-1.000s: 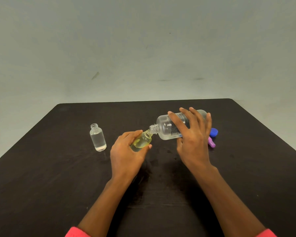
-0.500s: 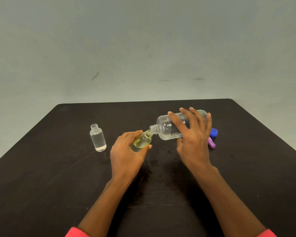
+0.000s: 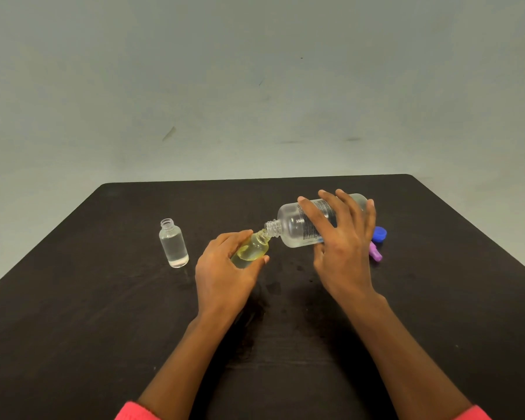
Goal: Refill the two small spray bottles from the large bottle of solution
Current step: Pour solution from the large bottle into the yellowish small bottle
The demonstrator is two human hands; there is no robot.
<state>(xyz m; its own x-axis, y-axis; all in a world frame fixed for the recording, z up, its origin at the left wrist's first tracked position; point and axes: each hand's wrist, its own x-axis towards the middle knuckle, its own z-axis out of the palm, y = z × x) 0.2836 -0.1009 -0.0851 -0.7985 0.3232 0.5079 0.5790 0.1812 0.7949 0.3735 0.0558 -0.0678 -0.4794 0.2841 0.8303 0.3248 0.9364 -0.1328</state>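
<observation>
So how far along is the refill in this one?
Done, it seems: the clear bottle stands uncapped, liquid near its shoulder. In hand: the left hand holds the yellow bottle tilted, the right hand tips the large bottle, neck to neck. Left: finish this fill and refit tops; a blue cap and purple piece lie behind the right hand.

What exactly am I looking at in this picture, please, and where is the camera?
There is no machine here: a person works with bare hands, and the camera sits on their head, looking forward and down. The left hand holds a small yellowish bottle, tilted, its neck at the mouth of the large clear bottle that the right hand grips and tips toward it. On the dark table a second small bottle stands upright, uncapped, with clear liquid inside. Beyond the right hand lie a blue cap and a purple piece, partly hidden.
</observation>
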